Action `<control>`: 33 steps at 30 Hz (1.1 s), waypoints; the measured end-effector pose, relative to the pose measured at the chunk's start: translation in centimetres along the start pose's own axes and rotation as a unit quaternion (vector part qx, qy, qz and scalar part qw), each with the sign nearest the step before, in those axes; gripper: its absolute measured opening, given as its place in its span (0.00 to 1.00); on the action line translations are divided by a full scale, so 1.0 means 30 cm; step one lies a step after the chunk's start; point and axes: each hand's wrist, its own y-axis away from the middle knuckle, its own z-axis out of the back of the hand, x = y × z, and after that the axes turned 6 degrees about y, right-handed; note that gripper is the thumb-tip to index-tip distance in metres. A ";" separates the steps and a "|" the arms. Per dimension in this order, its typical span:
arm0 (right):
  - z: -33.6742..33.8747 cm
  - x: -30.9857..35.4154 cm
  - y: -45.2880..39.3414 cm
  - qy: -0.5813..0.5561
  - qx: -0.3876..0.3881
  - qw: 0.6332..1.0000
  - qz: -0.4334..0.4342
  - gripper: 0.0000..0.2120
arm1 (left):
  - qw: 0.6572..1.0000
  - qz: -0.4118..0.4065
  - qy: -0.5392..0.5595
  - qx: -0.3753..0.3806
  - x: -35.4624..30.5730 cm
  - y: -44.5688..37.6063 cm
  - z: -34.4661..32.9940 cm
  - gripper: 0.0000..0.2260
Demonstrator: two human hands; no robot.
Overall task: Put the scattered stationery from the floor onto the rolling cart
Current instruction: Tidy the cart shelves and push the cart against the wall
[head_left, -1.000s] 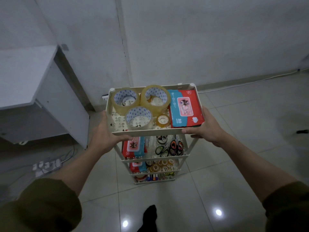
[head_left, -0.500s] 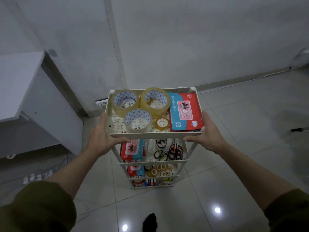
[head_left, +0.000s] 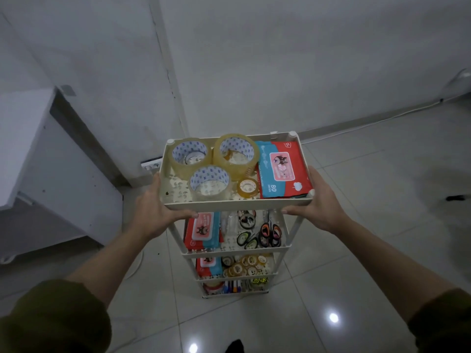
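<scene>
Cart (head_left: 237, 204) shifts slightly fwd vs. earlier; left hand (head_left: 150, 212) & right hand (head_left: 318, 205) grasp top tray, fingers curled under. Shelves loaded, floor shows no strays; task looks nearly done.

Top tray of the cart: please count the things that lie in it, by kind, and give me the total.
Large clear tape rolls: 3
Small tape roll: 1
Red and blue wipes pack: 1
Total: 5
</scene>
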 end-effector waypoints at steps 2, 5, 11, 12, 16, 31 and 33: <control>0.004 0.010 -0.018 0.007 0.008 1.000 0.006 0.43 | 1.000 0.016 0.015 -0.007 0.007 0.007 -0.003 0.45; 0.016 0.012 -0.036 0.020 0.017 1.000 0.007 0.42 | 0.999 0.041 0.008 -0.021 0.006 0.041 -0.015 0.51; 0.085 -0.021 -0.026 0.075 0.050 0.996 -0.019 0.40 | 0.995 0.049 0.068 -0.063 -0.060 0.149 -0.122 0.45; 0.099 -0.026 -0.020 0.090 0.047 0.995 -0.018 0.40 | 0.993 0.050 0.078 -0.072 -0.069 0.161 -0.145 0.45; 0.113 -0.025 -0.014 0.120 0.041 0.992 -0.008 0.39 | 0.989 0.063 0.090 -0.096 -0.091 0.185 -0.176 0.43; 0.139 0.001 -0.084 0.083 0.155 0.984 -0.039 0.40 | 0.957 0.176 0.138 -0.184 -0.126 0.276 -0.188 0.24; 0.140 -0.002 -0.102 0.068 0.142 0.986 -0.061 0.35 | 0.933 0.250 0.147 -0.213 -0.127 0.240 -0.192 0.21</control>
